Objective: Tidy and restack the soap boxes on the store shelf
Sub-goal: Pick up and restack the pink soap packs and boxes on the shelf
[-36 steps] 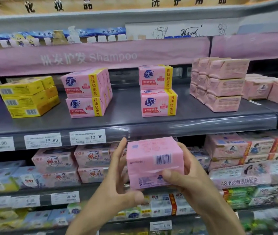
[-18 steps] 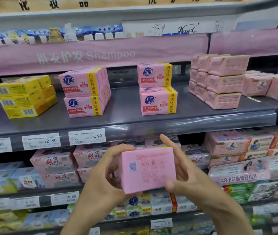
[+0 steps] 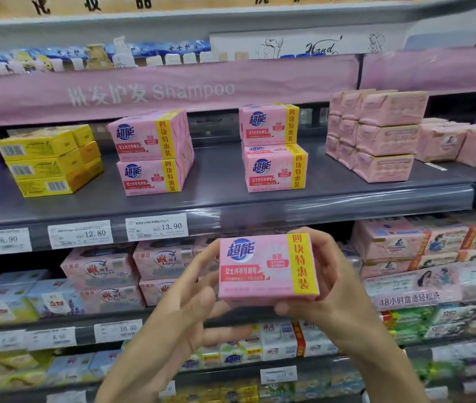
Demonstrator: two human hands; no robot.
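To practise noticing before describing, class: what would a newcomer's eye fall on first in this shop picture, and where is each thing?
First, the pink soap box low in the middle, gripped by the right hand with the left hand at its left edge. Next, matching pink boxes in a left stack and a right stack on the grey shelf above, and yellow boxes at that shelf's left end.

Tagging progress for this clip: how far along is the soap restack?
Done: the left stack and right stack of pink rectangular soap boxes, each two high, stand label-forward on the grey metal shelf. In hand: another pink rectangular soap box with a yellow stripe, gripped by the right hand, the left hand touching its left edge. Left: shelving it, probably on one of those stacks.
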